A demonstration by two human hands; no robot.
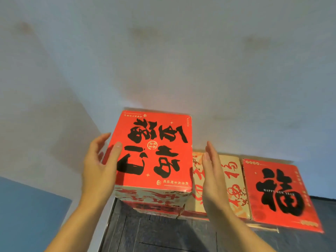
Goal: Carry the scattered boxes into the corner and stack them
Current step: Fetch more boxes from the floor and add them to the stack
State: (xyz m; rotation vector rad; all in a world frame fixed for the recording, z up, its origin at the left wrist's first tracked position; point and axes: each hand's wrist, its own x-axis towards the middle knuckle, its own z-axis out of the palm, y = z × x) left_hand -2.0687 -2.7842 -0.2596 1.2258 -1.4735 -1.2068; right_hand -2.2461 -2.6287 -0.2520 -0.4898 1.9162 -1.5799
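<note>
Head view: we note pale walls [181,60] meeting in a corner, a blue wall section [27,206] at lower left and a dark plank floor [163,233]. The red box [154,151] with black characters sits on top of a stack [151,197] in the corner. Just right of it, lower down, a beige box [231,179] and a "HAPPY NEW YEAR" box [278,193] lie against the wall. All boxes are closed, so we cannot tell their contents.

Hands: the left hand [98,160] lies straight-fingered along the red box's left side, thumb resting on top. The right hand [212,175] is flat and spread, near the right side, not touching.
</note>
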